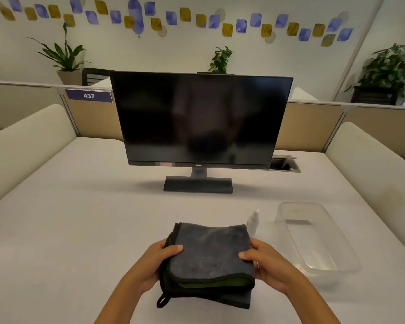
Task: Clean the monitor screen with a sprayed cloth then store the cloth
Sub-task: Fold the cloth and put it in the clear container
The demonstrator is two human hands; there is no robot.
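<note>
The table point(80, 218) carries a dark monitor point(201, 118) well beyond the hands. A clear bin point(332, 265) lies just right of the right hand point(267, 263). Both hands, left hand point(154, 260) too, pinch the folded grey cloth point(211, 256) between them, thumbs on top. A spray bottle point(253, 220) stands behind the cloth.

grey cloth point(211, 251) with green lining, black monitor point(200, 120), clear container point(318, 239)

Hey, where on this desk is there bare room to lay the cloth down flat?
Bare desk lies left of the cloth, between the left hand and the monitor base. The right is crowded: spray bottle and clear container beside the right hand.
</note>
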